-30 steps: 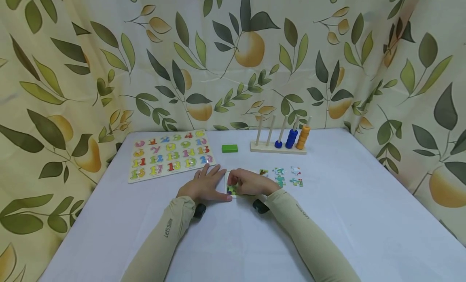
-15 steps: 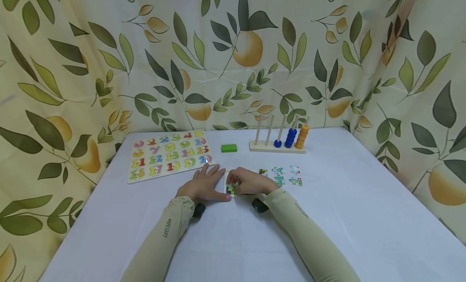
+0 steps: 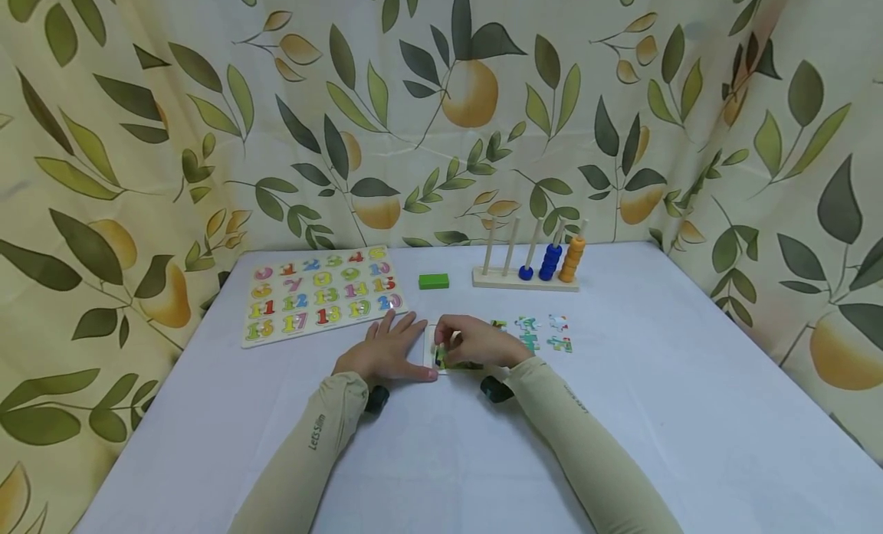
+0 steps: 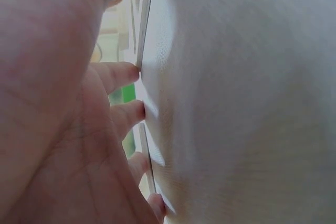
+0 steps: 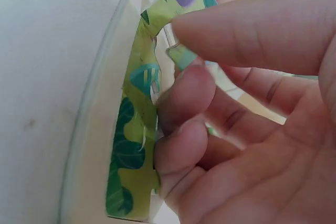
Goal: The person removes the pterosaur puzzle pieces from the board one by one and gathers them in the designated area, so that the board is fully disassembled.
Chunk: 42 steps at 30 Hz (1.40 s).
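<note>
A small green piece (image 5: 181, 56) is pinched between the thumb and fingers of the right hand (image 3: 481, 342), just above the left part of the puzzle (image 3: 466, 365). The view from the right wrist shows this pinch and the bent fingers; from the head, the piece is lost behind them. Which way it points I can't tell, as the fingertips cover most of it.

The wrist view also shows the puzzle's laid part as a leafy green strip, its long axis running left to right along the near rim of the tray (image 3: 429, 352), then turning toward the far side at the left, where a purple patch sits.

The left hand (image 3: 383, 356) is spread wide, gripping nothing, its thumb at the tray's near left corner. The left wrist view adds its palm and the fingertips, reaching down to a pale edge.

Loose pieces (image 3: 530, 342) lie on the desk (image 3: 441, 457) right of the right hand. Farther off to the left is a number board (image 3: 324, 295), its near edge slanting; a green block (image 3: 434, 281) lies right of it, and a bead rack (image 3: 526, 278) stands far right.
</note>
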Motion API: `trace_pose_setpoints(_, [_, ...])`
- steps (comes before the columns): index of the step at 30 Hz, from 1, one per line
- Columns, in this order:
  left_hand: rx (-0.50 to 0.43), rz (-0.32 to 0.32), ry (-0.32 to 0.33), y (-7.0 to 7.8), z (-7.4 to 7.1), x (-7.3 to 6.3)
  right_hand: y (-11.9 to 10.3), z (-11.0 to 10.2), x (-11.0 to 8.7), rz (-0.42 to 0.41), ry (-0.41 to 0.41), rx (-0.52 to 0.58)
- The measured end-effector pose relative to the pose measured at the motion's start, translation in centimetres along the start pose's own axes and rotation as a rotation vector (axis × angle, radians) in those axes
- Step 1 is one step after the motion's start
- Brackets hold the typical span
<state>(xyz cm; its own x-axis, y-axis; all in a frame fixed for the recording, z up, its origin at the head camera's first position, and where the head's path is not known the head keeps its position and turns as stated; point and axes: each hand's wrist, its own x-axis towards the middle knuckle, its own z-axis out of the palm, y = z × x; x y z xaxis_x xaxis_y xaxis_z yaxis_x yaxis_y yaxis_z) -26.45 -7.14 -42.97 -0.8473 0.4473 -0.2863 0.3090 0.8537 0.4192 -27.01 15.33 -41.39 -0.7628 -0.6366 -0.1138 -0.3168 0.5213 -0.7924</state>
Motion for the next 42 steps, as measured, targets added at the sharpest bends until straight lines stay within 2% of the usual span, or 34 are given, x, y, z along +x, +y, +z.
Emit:
trace_pose_setpoints(5, [-0.011,-0.009,-0.004,-0.1,0.0,0.0,0.5,-0.2,-0.1,-0.005,0.001,0.077])
trace_pose_setpoints(10, [-0.014,0.001,-0.010,0.0,-0.2,-0.2,0.4,-0.2,-0.2,0.000,-0.004,0.067])
trace_pose_setpoints(18, [-0.025,0.016,0.001,0.4,-0.4,-0.7,-0.1,-0.4,-0.6,-0.012,0.147,0.065])
trace_pose_setpoints(22, [-0.025,0.013,-0.001,0.6,0.0,-0.5,-0.3,-0.4,-1.1,-0.001,0.189,0.085])
trace_pose_setpoints(31, [-0.008,-0.007,0.002,0.6,0.7,-0.2,-0.3,-0.5,-2.6,0.023,0.238,0.058])
trace_pose_setpoints(37, [0.000,-0.007,-0.003,0.3,0.4,-0.1,-0.1,-1.2,-3.6,0.031,0.260,0.078])
trace_pose_setpoints(42, [-0.036,-0.006,-0.005,-0.1,-0.1,-0.4,0.5,-1.6,-4.2,0.054,0.254,0.068])
